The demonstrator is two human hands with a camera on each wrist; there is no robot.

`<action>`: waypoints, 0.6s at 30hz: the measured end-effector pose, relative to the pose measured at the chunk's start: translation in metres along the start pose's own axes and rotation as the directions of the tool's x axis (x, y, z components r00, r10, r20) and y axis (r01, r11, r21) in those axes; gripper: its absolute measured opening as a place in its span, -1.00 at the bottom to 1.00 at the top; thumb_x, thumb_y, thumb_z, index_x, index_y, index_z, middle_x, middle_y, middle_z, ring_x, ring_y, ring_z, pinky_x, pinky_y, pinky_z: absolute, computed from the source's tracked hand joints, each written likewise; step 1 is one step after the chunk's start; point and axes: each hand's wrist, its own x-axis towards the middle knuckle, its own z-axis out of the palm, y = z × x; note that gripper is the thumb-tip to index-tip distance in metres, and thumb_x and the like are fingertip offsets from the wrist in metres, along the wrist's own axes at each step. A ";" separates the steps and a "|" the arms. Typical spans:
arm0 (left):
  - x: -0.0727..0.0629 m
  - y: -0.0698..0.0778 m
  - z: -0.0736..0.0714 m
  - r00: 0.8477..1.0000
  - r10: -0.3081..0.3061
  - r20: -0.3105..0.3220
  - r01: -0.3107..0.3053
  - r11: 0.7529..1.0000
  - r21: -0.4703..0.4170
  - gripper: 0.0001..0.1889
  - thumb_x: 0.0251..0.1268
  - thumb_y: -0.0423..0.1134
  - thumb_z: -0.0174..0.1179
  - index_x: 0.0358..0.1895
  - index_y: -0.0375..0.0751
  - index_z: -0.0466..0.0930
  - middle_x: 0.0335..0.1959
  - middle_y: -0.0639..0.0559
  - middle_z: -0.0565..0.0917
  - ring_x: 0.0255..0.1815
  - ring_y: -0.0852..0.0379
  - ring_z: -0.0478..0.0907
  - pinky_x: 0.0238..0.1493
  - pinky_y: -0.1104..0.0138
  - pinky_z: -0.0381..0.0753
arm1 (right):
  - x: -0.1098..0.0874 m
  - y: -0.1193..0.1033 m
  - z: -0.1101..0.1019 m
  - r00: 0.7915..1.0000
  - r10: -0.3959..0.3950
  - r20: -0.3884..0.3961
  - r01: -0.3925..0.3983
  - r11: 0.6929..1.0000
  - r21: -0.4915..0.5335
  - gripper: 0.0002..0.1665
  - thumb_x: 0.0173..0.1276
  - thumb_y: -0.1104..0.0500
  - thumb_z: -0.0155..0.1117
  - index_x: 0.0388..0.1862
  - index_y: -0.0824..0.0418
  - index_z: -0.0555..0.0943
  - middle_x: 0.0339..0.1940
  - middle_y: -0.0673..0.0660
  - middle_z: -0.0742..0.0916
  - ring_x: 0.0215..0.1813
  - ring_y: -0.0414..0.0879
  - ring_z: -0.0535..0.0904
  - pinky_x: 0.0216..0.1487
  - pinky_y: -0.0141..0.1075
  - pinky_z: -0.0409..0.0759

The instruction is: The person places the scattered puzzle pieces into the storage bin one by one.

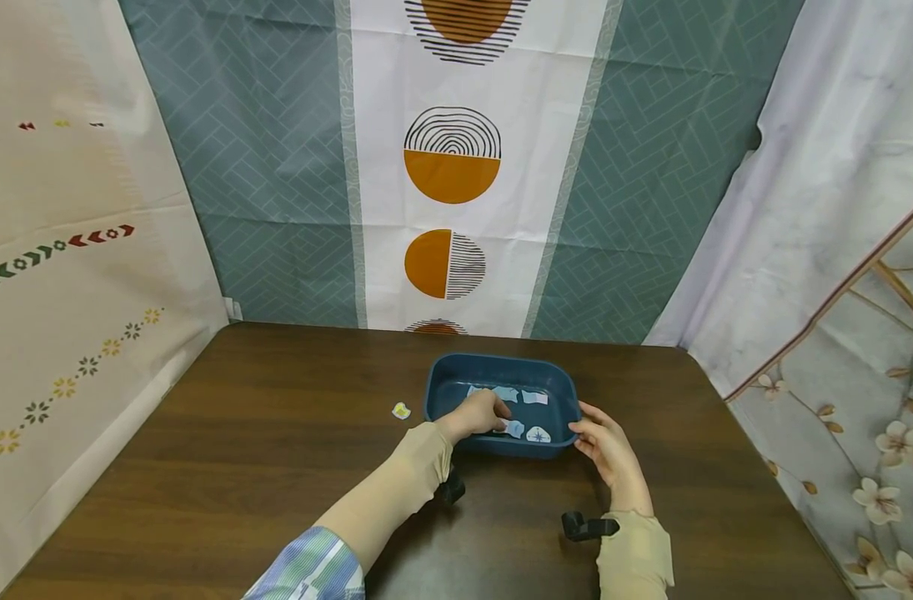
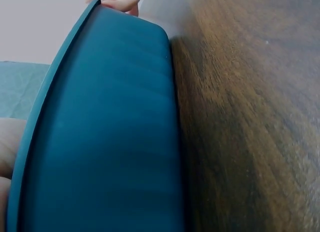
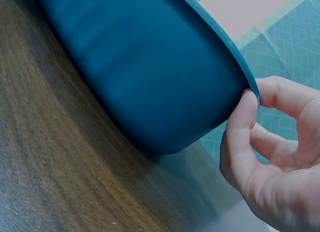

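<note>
A dark blue rectangular plastic tub (image 1: 441, 375) stands on the brown table. My left hand (image 1: 477, 414) reaches over its near rim, with the fingers down inside among the flat paper cutouts. Whether those fingers hold a cutout cannot be seen. My right hand (image 1: 604, 442) pinches the tub's right rim between thumb and fingers, and the right wrist view shows this grip on the rim (image 3: 239, 59) closely. Inside the tub lie several pale blue cutouts, among them a white one with a blue star-like mark (image 1: 538, 435) and a pale striped piece (image 1: 534, 397).
A small yellow and white cutout (image 1: 401, 410) lies on the wooden table (image 1: 276, 433), left of the tub. Behind the table hangs a teal and white curtain (image 1: 276, 167). Patterned cloths hang on the left (image 1: 73, 292) and on the right (image 1: 824, 400).
</note>
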 end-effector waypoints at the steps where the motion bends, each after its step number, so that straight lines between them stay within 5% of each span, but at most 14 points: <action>1: -0.001 0.000 0.000 1.000 -0.002 0.002 0.002 1.000 0.000 -0.78 0.22 -0.46 0.28 -0.07 -0.38 0.72 -0.06 -0.20 0.73 0.04 -0.10 0.63 0.03 0.17 0.64 | 0.000 0.000 0.000 1.000 0.000 -0.002 0.000 1.000 0.004 -0.20 0.31 0.36 0.18 0.50 0.38 0.16 -0.39 -0.12 0.63 -0.45 -0.31 0.46 -0.31 -0.49 0.52; 8: -0.003 0.000 -0.003 1.000 0.001 0.006 -0.001 1.000 -0.002 -0.75 0.23 -0.44 0.29 -0.02 -0.38 0.70 -0.05 -0.20 0.72 0.01 -0.10 0.64 0.01 0.16 0.65 | 0.000 0.000 0.001 1.000 -0.002 -0.001 0.002 1.000 0.001 -0.15 0.26 0.35 0.25 0.50 0.38 0.17 -0.37 -0.14 0.59 -0.44 -0.31 0.44 -0.31 -0.49 0.52; 18: -0.007 0.004 -0.017 0.996 0.087 -0.010 -0.086 0.996 0.028 -0.69 0.22 -0.43 0.29 0.05 -0.35 0.66 0.03 -0.18 0.70 0.08 -0.10 0.62 0.10 0.16 0.61 | 0.001 0.002 0.001 1.000 -0.013 -0.005 0.013 1.000 -0.025 -0.24 0.31 0.38 0.14 0.48 0.41 0.18 -0.44 -0.16 0.59 -0.46 -0.32 0.43 -0.31 -0.50 0.52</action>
